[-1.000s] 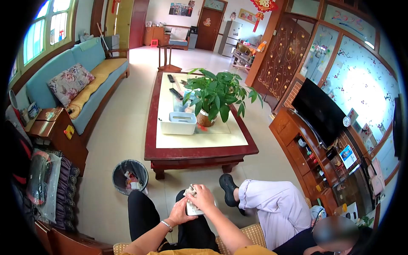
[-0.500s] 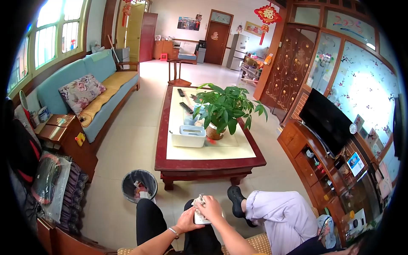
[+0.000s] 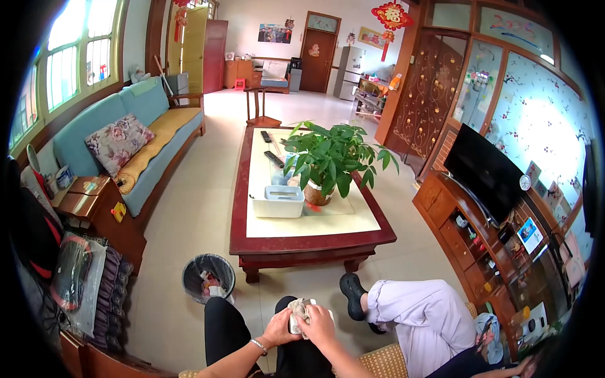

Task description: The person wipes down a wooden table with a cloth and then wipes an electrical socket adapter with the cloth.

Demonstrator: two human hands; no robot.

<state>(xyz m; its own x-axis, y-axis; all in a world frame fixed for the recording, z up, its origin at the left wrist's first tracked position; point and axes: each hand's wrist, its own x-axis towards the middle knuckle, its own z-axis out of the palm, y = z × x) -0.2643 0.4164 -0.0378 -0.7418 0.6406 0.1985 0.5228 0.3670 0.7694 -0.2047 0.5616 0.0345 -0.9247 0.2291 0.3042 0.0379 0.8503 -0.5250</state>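
One bunched cloth point(image 3: 299, 308): over the lap point(image 3: 301, 360), against a white object point(image 3: 293, 326)
Left hand point(image 3: 278, 329): gripping the white object's side
Right hand point(image 3: 319, 326): closed over the cloth
Tabletop point(image 3: 315, 229): dark red edge, pale middle, carrying plant point(image 3: 337, 157), box point(image 3: 276, 208), remotes point(image 3: 274, 159)
Room: blue sofa point(image 3: 91, 133) left, television point(image 3: 482, 173) right, bin point(image 3: 190, 290) on tiled floor point(image 3: 179, 201)

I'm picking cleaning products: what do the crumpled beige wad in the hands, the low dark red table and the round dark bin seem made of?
Crumpled beige wad: matte, probably soft cloth, from its loose folds; possibly tissue.
Low dark red table: likely varnished wood, from its faintly glossy front edge.
Round dark bin: its thin, wrinkled liner looks like plastic film; the body is mostly hidden.
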